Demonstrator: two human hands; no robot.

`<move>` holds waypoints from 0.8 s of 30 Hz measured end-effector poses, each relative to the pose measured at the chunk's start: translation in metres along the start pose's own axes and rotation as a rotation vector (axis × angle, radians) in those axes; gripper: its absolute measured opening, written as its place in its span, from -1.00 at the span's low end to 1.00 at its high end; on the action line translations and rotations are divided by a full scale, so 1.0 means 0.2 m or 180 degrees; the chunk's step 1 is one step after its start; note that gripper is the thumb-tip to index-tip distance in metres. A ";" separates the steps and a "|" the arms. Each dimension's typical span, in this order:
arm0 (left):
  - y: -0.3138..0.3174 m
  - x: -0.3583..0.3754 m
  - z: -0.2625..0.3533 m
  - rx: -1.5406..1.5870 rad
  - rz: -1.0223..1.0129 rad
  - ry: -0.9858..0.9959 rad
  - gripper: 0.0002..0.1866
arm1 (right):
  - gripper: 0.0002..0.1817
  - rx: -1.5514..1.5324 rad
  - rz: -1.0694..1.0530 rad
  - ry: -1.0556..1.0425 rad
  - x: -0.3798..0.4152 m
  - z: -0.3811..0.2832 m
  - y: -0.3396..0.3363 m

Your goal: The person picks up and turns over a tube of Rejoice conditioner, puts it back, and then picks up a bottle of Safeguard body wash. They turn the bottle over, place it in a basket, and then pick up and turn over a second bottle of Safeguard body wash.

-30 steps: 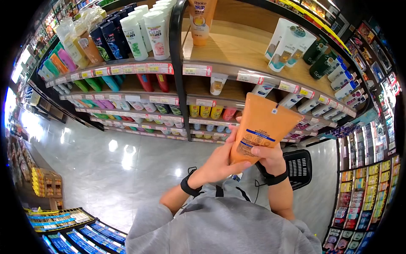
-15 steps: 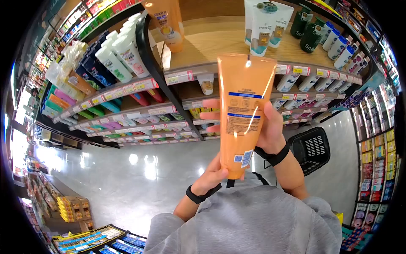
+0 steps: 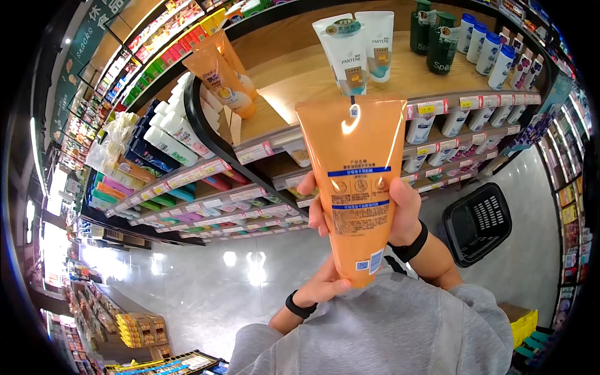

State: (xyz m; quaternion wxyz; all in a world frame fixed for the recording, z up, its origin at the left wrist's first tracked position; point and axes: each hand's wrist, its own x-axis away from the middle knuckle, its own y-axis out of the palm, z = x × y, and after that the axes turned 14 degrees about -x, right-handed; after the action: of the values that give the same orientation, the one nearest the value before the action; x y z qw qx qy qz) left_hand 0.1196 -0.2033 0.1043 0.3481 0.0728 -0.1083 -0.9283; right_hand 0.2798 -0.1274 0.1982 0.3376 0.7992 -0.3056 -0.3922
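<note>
- Gripping the orange tube (image 3: 359, 250) from behind, the right hand (image 3: 407, 215) has its thumb along the right edge, fingertips (image 3: 317, 215) curling past the left.
- Down at the narrow lower end, the left hand (image 3: 322, 284) has hold too, thumb against the side, its other fingers partly hidden.
- Broad end up, the tube rises across the view of the wooden shelf's (image 3: 290, 78) front edge, cutting off the foot of a white Pantene tube (image 3: 347, 56).
- Out of sight: the tube's far face, the right palm; smallest print unreadable.
</note>
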 end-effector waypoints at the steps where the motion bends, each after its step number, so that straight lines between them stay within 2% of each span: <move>1: 0.00 -0.01 0.00 -0.0075 -0.0002 -0.0025 -0.04 | 0.03 -0.0051 -0.0017 0.0019 0.01 -0.01 0.00; 12: -0.01 -0.06 -0.03 -0.0437 -0.0419 -0.0244 -0.06 | 0.21 -0.0187 -0.0333 0.0219 0.12 -0.17 0.03; 14: -0.02 -0.05 -0.10 -0.0448 -0.0657 -0.0168 -0.08 | 0.22 -0.0363 -0.0397 0.0196 0.14 -0.18 0.02; 18: -0.01 -0.02 -0.08 -0.0760 -0.0724 -0.0478 -0.10 | 0.20 -0.0944 -0.0672 0.0073 0.20 -0.17 0.01; 22: 0.01 -0.03 -0.09 -0.0741 -0.0883 -0.0561 -0.10 | 0.23 -0.0906 -0.0421 0.0401 0.24 -0.25 0.09; 24: 0.02 -0.04 -0.10 -0.0730 -0.0962 -0.0585 -0.10 | 0.23 -0.1013 -0.0508 0.0410 0.23 -0.22 0.04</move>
State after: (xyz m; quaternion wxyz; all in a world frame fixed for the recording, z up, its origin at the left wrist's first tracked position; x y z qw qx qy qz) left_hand 0.1331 -0.2036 0.0864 0.1996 -0.0369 -0.0211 -0.9789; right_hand 0.3387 -0.1544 0.2060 0.4464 0.7809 -0.1531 -0.4091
